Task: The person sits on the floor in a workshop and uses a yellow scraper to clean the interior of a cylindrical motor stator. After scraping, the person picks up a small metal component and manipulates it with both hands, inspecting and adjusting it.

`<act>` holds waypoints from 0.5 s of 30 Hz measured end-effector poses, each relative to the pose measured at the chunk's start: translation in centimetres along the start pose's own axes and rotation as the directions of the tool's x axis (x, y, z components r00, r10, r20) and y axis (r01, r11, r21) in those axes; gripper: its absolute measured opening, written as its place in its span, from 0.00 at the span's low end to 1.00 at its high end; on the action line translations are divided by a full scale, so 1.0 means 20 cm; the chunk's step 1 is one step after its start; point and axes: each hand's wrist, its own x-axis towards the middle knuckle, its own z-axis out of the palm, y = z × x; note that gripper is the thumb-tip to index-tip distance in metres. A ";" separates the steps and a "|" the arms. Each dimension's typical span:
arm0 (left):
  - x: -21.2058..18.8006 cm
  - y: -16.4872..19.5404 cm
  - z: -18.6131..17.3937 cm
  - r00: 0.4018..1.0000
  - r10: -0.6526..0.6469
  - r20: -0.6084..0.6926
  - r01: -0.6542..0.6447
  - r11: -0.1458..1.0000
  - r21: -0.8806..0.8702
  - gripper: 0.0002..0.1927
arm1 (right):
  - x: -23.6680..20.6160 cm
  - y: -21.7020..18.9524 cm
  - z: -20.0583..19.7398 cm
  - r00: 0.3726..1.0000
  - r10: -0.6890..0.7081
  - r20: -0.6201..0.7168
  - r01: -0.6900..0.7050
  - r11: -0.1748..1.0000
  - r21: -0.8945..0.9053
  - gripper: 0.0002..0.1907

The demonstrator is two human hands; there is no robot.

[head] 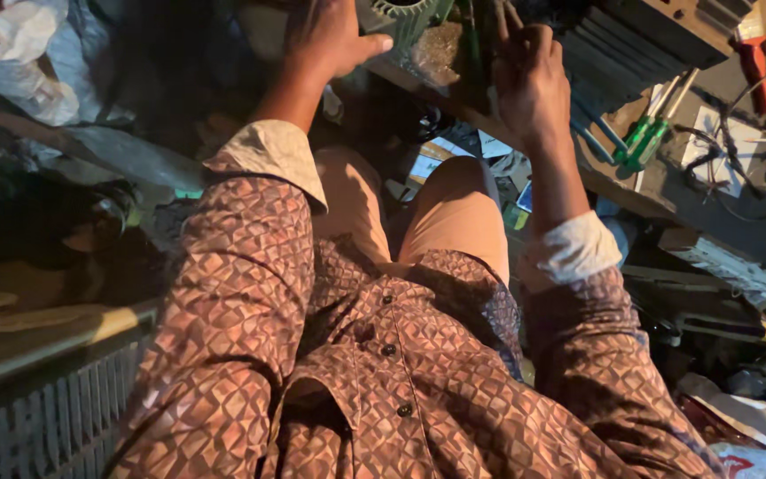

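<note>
Person seated at cluttered tabletop, both arms raised. Left hand rests on grey ribbed metal part, thumb spread, grip loose, not closed around it. Right hand curled; thin dark rods rise from fingers, grip closed on them, just right of ribbed part. Green-handled screwdrivers lie right of that grip, untouched. Work looks mid-way; part sits at tabletop edge, finish not visible.

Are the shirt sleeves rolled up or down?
Rolled up. Both patterned brown shirt sleeves end in pale folded-back cuffs below the elbows, leaving the forearms bare.
</note>
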 end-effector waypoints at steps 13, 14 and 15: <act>-0.69 0.20 0.64 0.922 -0.175 -0.347 -0.149 0.664 -0.733 0.32 | -0.01 -0.25 0.26 0.942 0.322 0.093 -0.321 0.947 -0.019 0.25; -0.74 0.23 0.73 0.962 -0.168 -0.215 -0.139 0.375 -0.916 0.24 | -0.01 -0.25 0.27 0.952 0.298 0.070 -0.296 0.954 -0.039 0.27; -0.81 0.24 0.80 0.967 -0.216 -0.133 -0.047 0.361 -0.932 0.21 | -0.02 -0.25 0.26 0.962 0.269 0.050 -0.266 0.962 -0.059 0.29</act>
